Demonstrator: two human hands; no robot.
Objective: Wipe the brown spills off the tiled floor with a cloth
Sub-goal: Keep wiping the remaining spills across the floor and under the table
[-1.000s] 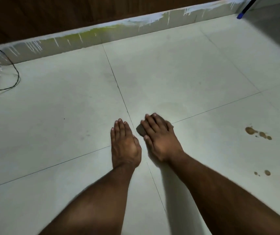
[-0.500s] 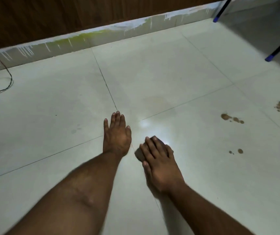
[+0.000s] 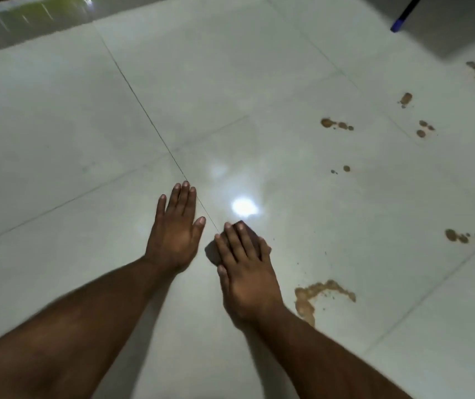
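Pressing cloth point(image 3: 212, 252) under flat right hand point(image 3: 248, 273), left hand point(image 3: 174, 237) on floor point(image 3: 345, 214)

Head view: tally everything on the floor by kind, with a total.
Hands: 2, left hand and right hand
Cloth: 1
Brown spill patches: 7, counting each cluster once
Blue-tipped leg: 1
Total: 11

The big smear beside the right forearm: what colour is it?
The smear is tan brown, clearest in the head view.
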